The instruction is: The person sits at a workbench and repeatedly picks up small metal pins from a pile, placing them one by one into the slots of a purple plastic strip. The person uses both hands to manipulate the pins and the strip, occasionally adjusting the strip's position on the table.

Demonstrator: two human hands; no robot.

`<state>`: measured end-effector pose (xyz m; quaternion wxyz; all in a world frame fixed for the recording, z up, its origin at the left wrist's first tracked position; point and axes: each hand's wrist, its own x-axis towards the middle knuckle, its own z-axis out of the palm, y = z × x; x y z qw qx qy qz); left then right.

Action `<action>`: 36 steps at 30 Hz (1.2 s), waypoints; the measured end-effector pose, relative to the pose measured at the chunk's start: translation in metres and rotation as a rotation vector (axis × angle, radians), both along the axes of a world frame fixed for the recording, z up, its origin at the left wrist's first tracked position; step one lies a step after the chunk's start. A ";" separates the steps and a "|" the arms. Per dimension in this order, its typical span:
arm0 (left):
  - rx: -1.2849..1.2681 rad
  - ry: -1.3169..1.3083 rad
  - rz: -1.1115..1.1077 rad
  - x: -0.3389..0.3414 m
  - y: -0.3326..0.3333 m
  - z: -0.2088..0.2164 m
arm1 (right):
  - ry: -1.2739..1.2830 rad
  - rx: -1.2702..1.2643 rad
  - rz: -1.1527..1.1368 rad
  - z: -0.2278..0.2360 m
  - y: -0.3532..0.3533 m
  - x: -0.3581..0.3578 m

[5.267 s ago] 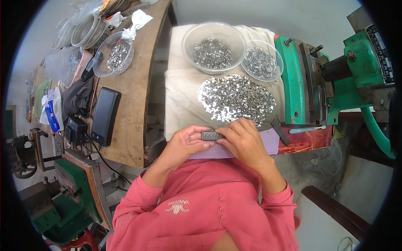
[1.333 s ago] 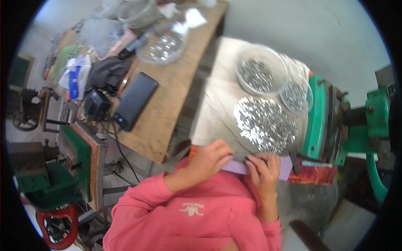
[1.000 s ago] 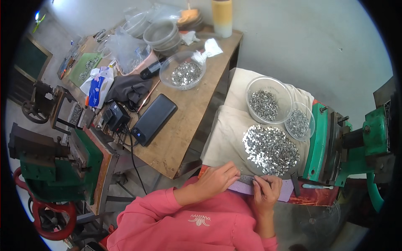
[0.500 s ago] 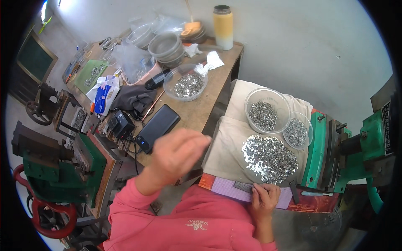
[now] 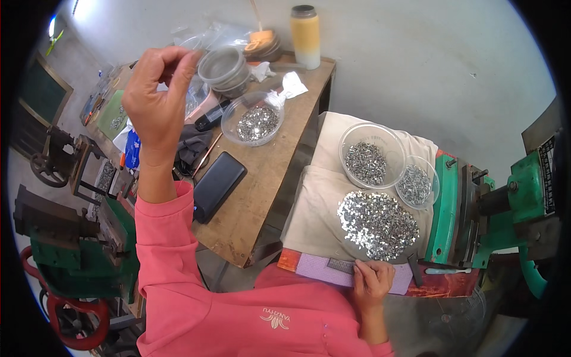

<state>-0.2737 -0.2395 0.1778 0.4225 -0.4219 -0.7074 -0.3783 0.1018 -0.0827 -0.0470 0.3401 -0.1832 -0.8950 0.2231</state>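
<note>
My left hand [image 5: 160, 98] is raised at the far left, above the wooden table. Its thumb and fingers are bent and pressed together at the tips; anything between them is too small to make out. At the front of the cloth-covered bench, my right hand [image 5: 373, 282] rests with thumb and fingers closed, and what they grip is hidden. Its fingertips meet the end of a dark ridged metal strip [image 5: 341, 265] on a purple mat [image 5: 312, 268]. Beyond that hand, a pile of small shiny metal pieces [image 5: 380, 226] lies on the beige cloth [image 5: 312, 199].
Two clear tubs [image 5: 351, 175] [image 5: 437, 193] of small metal parts stand behind the pile. A green machine [image 5: 443, 220] borders the bench at right. On the wooden table [image 5: 253, 220] are a black power bank [image 5: 220, 187], another tub of parts [image 5: 229, 134], stacked bowls [image 5: 225, 71] and a yellow bottle [image 5: 305, 38].
My left hand has swung up and to the left, from beside the power bank to high over the table's far part. My right hand stays by the metal strip. The view has shifted slightly.
</note>
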 end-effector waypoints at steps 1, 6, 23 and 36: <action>0.018 0.042 -0.009 0.001 0.002 0.002 | -0.006 0.005 -0.005 0.000 0.000 0.000; -0.016 0.014 0.017 -0.031 0.020 0.006 | -0.024 0.032 -0.002 -0.001 0.000 -0.001; -0.063 0.061 0.096 -0.110 0.044 -0.024 | -0.054 0.097 -0.022 -0.002 -0.001 -0.003; -0.339 -0.133 0.431 -0.143 0.017 -0.056 | -0.010 0.119 -0.010 -0.002 -0.003 -0.007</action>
